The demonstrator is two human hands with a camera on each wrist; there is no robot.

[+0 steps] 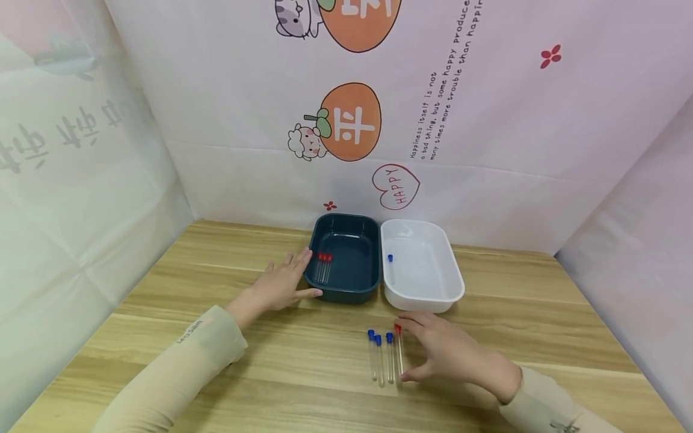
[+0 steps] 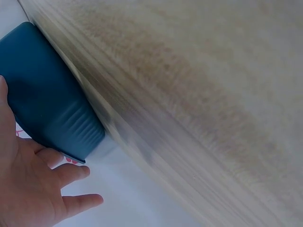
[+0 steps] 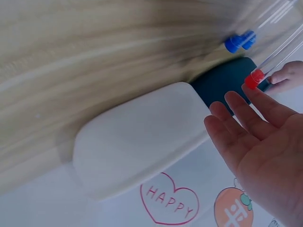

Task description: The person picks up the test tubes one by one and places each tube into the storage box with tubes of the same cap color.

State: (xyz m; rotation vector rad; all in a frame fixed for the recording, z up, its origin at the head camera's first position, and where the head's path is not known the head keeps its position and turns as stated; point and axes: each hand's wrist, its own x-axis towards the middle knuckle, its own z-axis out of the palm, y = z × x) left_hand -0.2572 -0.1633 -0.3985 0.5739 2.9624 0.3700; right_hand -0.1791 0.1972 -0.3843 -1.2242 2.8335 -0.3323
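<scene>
My right hand (image 1: 446, 349) spans a red-capped test tube (image 1: 399, 352) lengthwise, index fingertip at the cap and thumb at the round end, pinching it. Its other fingers stretch out loosely in the right wrist view. Just left of it, several blue-capped test tubes (image 1: 390, 361) lie side by side on the table. My left hand (image 1: 278, 285) touches the left side of a dark teal box (image 1: 346, 296), fingers spread along its wall and rim. Inside this box lie red-capped tubes (image 1: 323, 270). A white box (image 1: 425, 304) holds one blue-capped tube (image 1: 390, 258).
Both boxes stand side by side toward the back of the wood-grain table (image 1: 303, 373). Behind them hangs a printed white cloth (image 1: 243, 180) with orange fruit pictures and lettering. More pale cloth closes in the left and right sides.
</scene>
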